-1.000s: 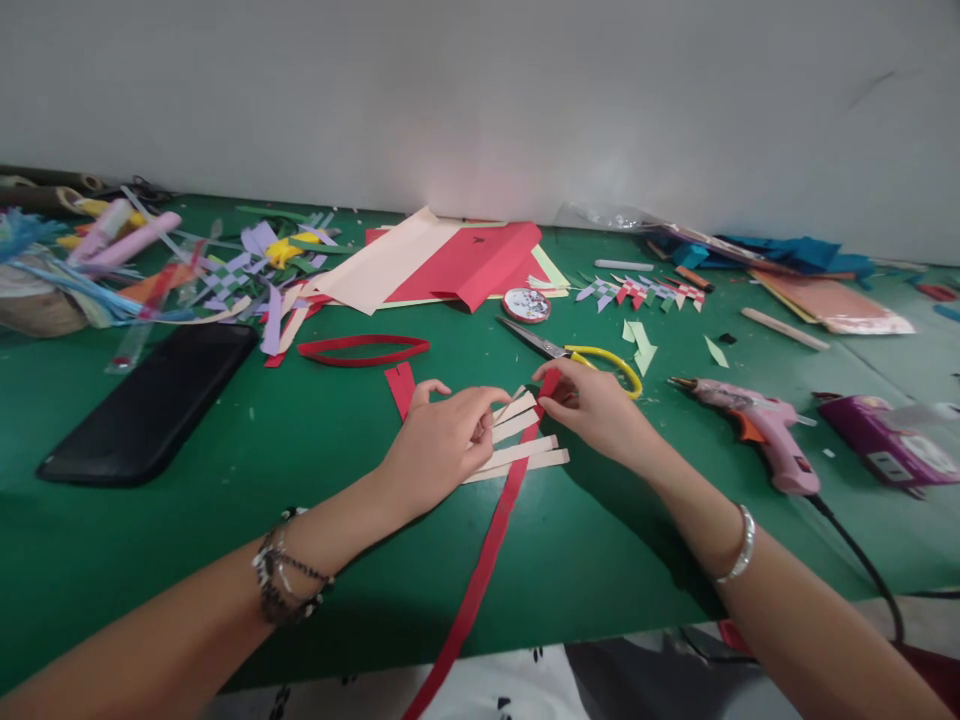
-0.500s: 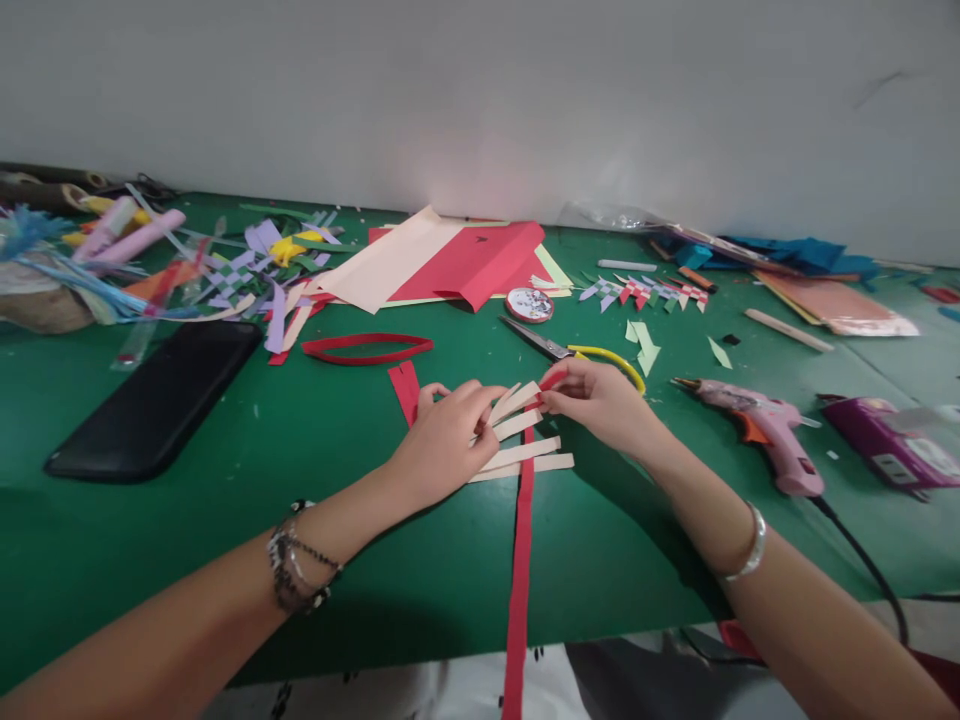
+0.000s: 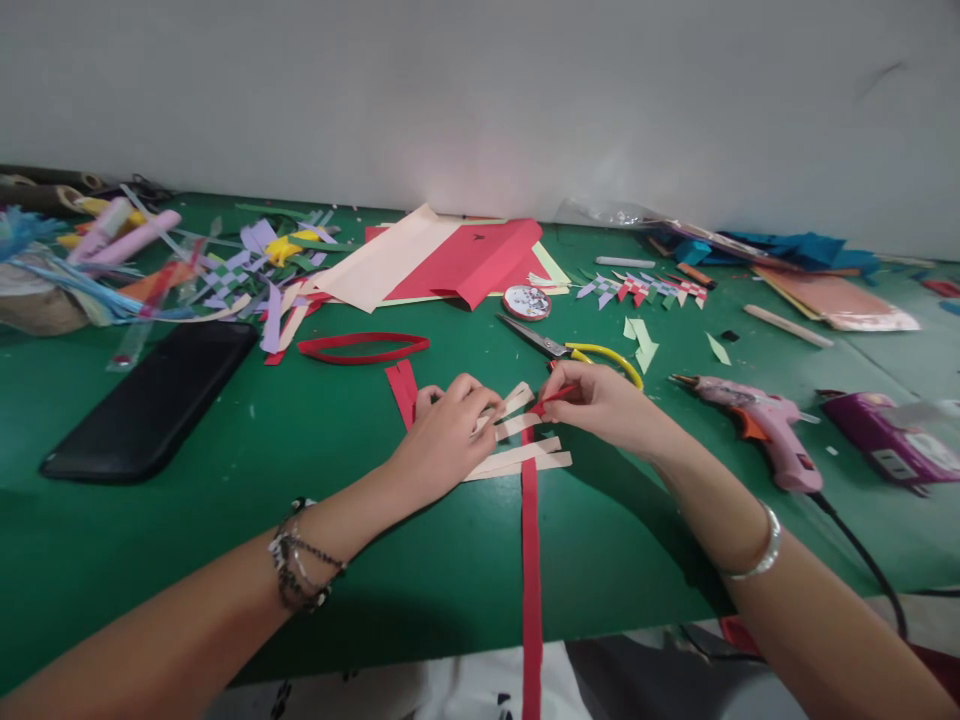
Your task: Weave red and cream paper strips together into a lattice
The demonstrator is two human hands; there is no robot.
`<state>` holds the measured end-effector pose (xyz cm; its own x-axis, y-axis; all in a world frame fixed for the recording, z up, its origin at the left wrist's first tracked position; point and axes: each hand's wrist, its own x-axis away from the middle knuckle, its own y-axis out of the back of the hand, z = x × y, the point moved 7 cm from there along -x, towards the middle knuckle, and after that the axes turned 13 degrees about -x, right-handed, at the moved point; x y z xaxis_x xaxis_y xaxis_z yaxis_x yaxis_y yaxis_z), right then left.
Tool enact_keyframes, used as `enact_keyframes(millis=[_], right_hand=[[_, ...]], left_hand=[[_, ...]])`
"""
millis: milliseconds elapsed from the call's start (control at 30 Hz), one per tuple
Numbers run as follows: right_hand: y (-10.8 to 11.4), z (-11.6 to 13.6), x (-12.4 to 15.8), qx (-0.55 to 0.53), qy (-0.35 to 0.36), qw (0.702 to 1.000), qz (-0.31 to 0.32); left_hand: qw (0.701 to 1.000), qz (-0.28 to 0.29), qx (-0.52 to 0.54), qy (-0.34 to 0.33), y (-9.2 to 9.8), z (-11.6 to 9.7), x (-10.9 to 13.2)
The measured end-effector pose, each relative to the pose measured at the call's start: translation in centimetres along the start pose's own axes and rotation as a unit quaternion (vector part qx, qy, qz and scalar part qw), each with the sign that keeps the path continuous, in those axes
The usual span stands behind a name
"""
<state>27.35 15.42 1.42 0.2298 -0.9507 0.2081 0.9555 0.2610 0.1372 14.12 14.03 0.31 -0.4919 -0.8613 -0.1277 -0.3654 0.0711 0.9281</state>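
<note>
My left hand (image 3: 448,438) is closed on the fanned cream paper strips (image 3: 538,461), pressing them near the table with curled fingers. Their loose ends stick out to the right. A long red paper strip (image 3: 532,560) crosses among these ends and hangs over the table's front edge. My right hand (image 3: 604,405) pinches the far end of that red strip between thumb and fingers. Left of my left hand, a wider red paper piece (image 3: 401,388) runs under the fingers, where it is partly hidden.
Yellow-handled scissors (image 3: 555,345) lie behind my right hand. A pink glue gun (image 3: 769,420) and a purple device (image 3: 889,435) are at right, a black phone (image 3: 154,400) at left. A red paper loop (image 3: 364,348) and stacked paper sheets (image 3: 442,265) lie farther back.
My right hand has bent the red strip's far end over towards me and slightly right. The strip's hanging length has swung a little right. My left hand stays nearly in place.
</note>
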Motion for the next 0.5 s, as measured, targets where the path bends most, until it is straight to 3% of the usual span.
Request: enact_keyframes(millis=[133, 300, 500], right_hand=[[-0.28, 0.32, 0.09, 0.014, 0.014, 1.0, 0.019], [-0.17, 0.87, -0.01, 0.028, 0.053, 0.998, 0.001], [-0.17, 0.63, -0.42, 0.025, 0.028, 0.999, -0.007]], left_hand=[[1.0, 0.0, 0.005, -0.004, -0.04, 0.03, 0.0], [1.0, -0.001, 0.016, -0.008, 0.0, 0.07, -0.06], [1.0, -0.008, 0.025, -0.004, 0.11, 0.08, -0.06]])
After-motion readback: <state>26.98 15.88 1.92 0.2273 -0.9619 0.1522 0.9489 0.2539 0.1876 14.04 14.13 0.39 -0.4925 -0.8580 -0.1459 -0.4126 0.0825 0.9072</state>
